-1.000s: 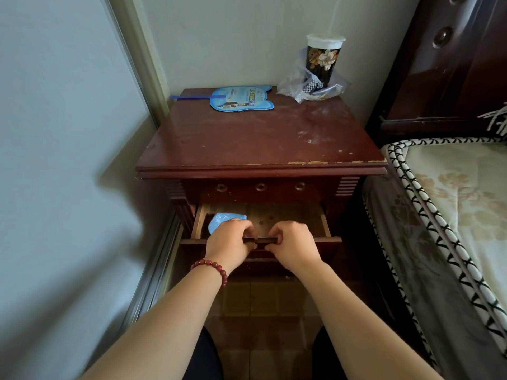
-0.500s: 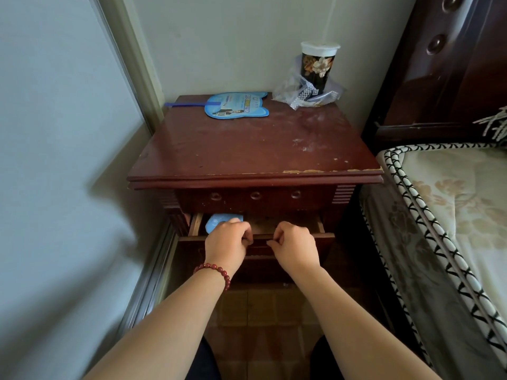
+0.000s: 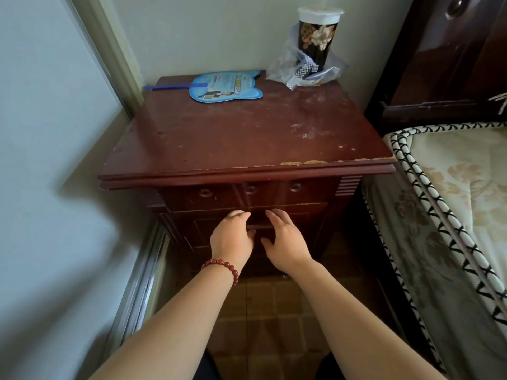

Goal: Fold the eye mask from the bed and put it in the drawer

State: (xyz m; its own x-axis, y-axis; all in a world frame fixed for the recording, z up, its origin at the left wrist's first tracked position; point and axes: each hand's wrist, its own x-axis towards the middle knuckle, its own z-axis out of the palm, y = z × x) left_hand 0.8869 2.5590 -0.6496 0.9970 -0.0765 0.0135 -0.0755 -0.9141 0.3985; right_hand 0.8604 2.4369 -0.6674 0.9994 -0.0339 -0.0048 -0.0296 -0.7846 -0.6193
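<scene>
drawer [image 3: 251,223] flush, mask out of sight | left hand [image 3: 231,237], right hand [image 3: 285,242] fingers spread, holding nothing | mask likely soft, light; pinch its edges

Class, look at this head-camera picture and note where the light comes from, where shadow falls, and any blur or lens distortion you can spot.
Head view: soft daylight puts a sheen on the nightstand top; a broad shadow falls on the left wall; the drawer front is dim; the hands, left and right, look slightly soft; the wide lens bows the bed edge.
</scene>
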